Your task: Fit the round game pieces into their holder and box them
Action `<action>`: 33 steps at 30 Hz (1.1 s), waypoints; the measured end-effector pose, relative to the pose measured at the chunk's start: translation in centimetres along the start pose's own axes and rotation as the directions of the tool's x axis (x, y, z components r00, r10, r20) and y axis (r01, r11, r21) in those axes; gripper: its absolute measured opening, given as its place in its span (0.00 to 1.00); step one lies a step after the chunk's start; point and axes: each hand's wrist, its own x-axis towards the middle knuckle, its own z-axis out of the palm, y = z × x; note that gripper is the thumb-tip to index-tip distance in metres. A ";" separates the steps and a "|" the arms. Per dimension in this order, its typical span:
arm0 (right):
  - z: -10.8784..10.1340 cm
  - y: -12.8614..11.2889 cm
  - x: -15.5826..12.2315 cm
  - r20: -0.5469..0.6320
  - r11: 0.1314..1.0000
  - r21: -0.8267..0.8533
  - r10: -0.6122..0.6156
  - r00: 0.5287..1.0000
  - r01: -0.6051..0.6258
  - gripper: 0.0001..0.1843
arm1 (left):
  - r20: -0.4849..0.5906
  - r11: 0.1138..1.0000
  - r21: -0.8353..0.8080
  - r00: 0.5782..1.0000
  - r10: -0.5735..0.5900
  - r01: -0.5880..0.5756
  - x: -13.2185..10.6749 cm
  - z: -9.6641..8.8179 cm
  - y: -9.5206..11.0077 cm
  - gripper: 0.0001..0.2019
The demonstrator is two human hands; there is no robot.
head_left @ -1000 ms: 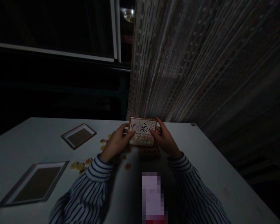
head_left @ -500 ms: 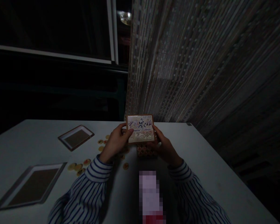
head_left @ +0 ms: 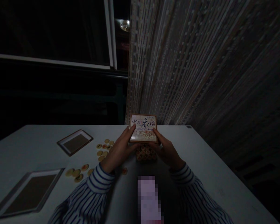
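Both hands hold a flat printed box lid [head_left: 143, 128] with Chinese lettering above the white table [head_left: 37, 149]. My left hand [head_left: 120, 150] grips its left edge, thumb on top. My right hand [head_left: 166, 150] grips its right edge. Under the lid sits a block of round game pieces [head_left: 146, 153], packed close together. Loose round pieces [head_left: 104, 148] lie to the left of my left hand.
Two shallow box trays lie on the table's left, one far [head_left: 75, 142] and one near [head_left: 29, 193]. More loose discs [head_left: 77, 173] lie between them. A bead curtain [head_left: 200, 62] hangs behind the table, and a dark window is at the left.
The lid has moved a little away from me and now tilts flatter over the packed pieces. Both hands moved with it, still gripping its edges.
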 end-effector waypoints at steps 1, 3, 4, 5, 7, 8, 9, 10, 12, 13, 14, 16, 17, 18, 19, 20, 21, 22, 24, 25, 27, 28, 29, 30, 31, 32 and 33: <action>-0.2 0.1 0.0 0.004 1.000 -0.006 -0.014 1.000 0.014 0.34 | 0.010 1.000 0.009 1.000 0.008 -0.008 0.0 0.0 0.0 0.34; -0.5 0.2 0.1 0.012 1.000 -0.012 -0.025 1.000 0.025 0.33 | 0.024 1.000 0.023 1.000 0.006 -0.006 0.0 -0.1 0.0 0.32; -0.6 0.2 0.1 0.015 1.000 -0.013 -0.024 1.000 0.024 0.33 | 0.028 1.000 0.028 1.000 -0.002 0.001 0.0 -0.1 0.1 0.31; -0.8 0.2 0.1 0.022 1.000 -0.014 -0.022 1.000 0.022 0.33 | 0.033 0.999 0.032 0.999 -0.013 0.012 -0.1 -0.2 0.1 0.31; -1.0 0.2 0.2 0.032 1.000 -0.014 -0.017 0.999 0.018 0.33 | 0.036 0.999 0.034 0.999 -0.041 0.040 -0.2 -0.1 0.3 0.30; -1.1 0.2 0.1 0.035 1.000 -0.014 -0.016 0.999 0.016 0.33 | 0.031 0.998 0.031 0.998 -0.058 0.057 -0.2 -0.1 0.3 0.31; -1.1 0.3 0.1 0.036 1.000 -0.012 -0.014 0.999 0.015 0.33 | 0.024 0.997 0.024 0.997 -0.076 0.075 -0.2 0.0 0.3 0.31; -1.2 0.3 0.1 0.035 1.000 -0.008 -0.011 0.999 0.012 0.32 | 0.017 0.995 0.012 0.995 -0.096 0.095 -0.2 0.1 0.4 0.32; -1.2 0.3 0.0 0.037 1.000 0.008 0.002 0.999 -0.002 0.32 | 0.008 0.991 -0.033 0.991 -0.130 0.130 -0.1 0.3 0.6 0.35; -1.2 0.3 0.0 0.042 1.000 0.020 0.012 0.999 -0.013 0.33 | 0.007 0.988 -0.062 0.990 -0.140 0.141 -0.1 0.4 0.7 0.36; -1.2 0.2 0.0 0.045 0.999 0.035 0.027 0.999 -0.029 0.33 | 0.003 0.985 -0.089 0.989 -0.147 0.146 0.0 0.5 0.8 0.37; -1.3 -0.2 0.0 0.052 0.995 0.074 0.067 0.996 -0.071 0.35 | -0.007 0.979 -0.138 0.988 -0.153 0.151 0.0 0.6 1.3 0.38; -1.3 -0.4 -0.1 0.056 0.990 0.102 0.087 0.995 -0.093 0.35 | -0.012 0.975 -0.160 0.987 -0.158 0.154 0.0 0.6 1.5 0.38; -1.3 -0.6 -0.1 0.061 0.984 0.136 0.106 0.992 -0.114 0.36 | -0.016 0.969 -0.184 0.986 -0.168 0.162 -0.1 0.6 1.8 0.37; -1.3 -0.8 -0.3 0.069 0.976 0.172 0.123 0.990 -0.133 0.36 | -0.017 0.961 -0.212 0.983 -0.183 0.175 -0.2 0.6 2.0 0.35; -1.3 -1.0 -0.4 0.077 0.967 0.206 0.137 0.988 -0.150 0.36 | -0.016 0.951 -0.242 0.979 -0.203 0.193 -0.3 0.7 2.3 0.33; -1.3 -1.2 -0.6 0.086 0.958 0.233 0.148 0.985 -0.164 0.36 | -0.016 0.939 -0.269 0.974 -0.224 0.212 -0.4 0.8 2.5 0.31; -1.3 -1.3 -0.8 0.090 0.952 0.250 0.157 0.983 -0.175 0.35 | -0.019 0.929 -0.292 0.970 -0.244 0.228 -0.6 0.9 2.7 0.30; -1.3 -1.4 -1.1 0.081 0.950 0.253 0.167 0.983 -0.183 0.34 | -0.040 0.918 -0.317 0.964 -0.264 0.238 -0.8 1.1 3.0 0.28; -1.3 -1.4 -1.2 0.071 0.952 0.245 0.169 0.983 -0.182 0.33 | -0.060 0.918 -0.321 0.962 -0.266 0.234 -0.9 1.3 3.1 0.28; -1.5 -1.4 -1.2 0.055 0.960 0.219 0.165 0.985 -0.173 0.34 | -0.105 0.918 -0.327 0.957 -0.270 0.223 -0.9 1.5 3.1 0.28; -1.7 -1.4 -1.2 0.054 0.964 0.205 0.160 0.986 -0.167 0.35 | -0.125 0.918 -0.332 0.954 -0.272 0.219 -0.9 1.6 3.1 0.28; -2.0 -1.4 -1.2 0.059 0.968 0.193 0.150 0.987 -0.159 0.37 | -0.142 0.917 -0.337 0.951 -0.275 0.215 -0.8 1.6 3.1 0.29; -2.3 -1.3 -1.1 0.066 0.972 0.184 0.137 0.988 -0.147 0.38 | -0.157 0.917 -0.338 0.949 -0.275 0.210 -0.8 1.6 3.1 0.29; -2.5 -1.2 -1.1 0.073 0.975 0.177 0.123 0.990 -0.134 0.38 | -0.170 0.919 -0.335 0.947 -0.273 0.205 -0.7 1.5 3.1 0.29; -2.8 -1.2 -1.0 0.079 0.978 0.171 0.110 0.991 -0.122 0.39 | -0.182 0.923 -0.327 0.945 -0.270 0.201 -0.5 1.4 3.1 0.30; -3.0 -1.0 -0.9 0.082 0.980 0.165 0.099 0.992 -0.111 0.39 | -0.189 0.928 -0.316 0.945 -0.266 0.198 -0.4 1.3 3.1 0.30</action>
